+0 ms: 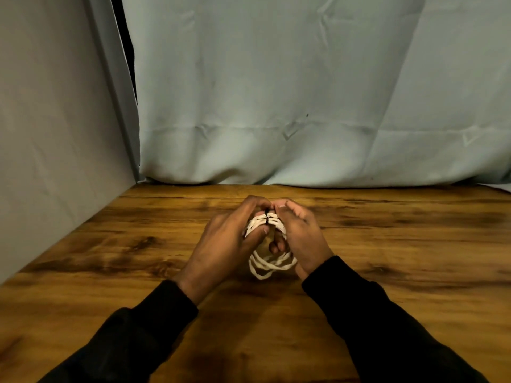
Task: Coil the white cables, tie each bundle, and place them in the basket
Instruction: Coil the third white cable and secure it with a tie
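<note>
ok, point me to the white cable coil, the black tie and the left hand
white cable coil (272,265): head view, on the lower loops hanging between the hands.
black tie (267,217): head view, on the dark band across the coil's top strands.
left hand (225,239): head view, on the back of the hand.

Single head-worn view, wide-angle. Looks forward and down over the table (387,299) from the near edge, both sleeved forearms entering from the bottom corners. Close range: left hand (226,241) and right hand (301,236) sit mid-frame. Faces a cloth backdrop (304,92) filling the upper half. No second view.
</note>
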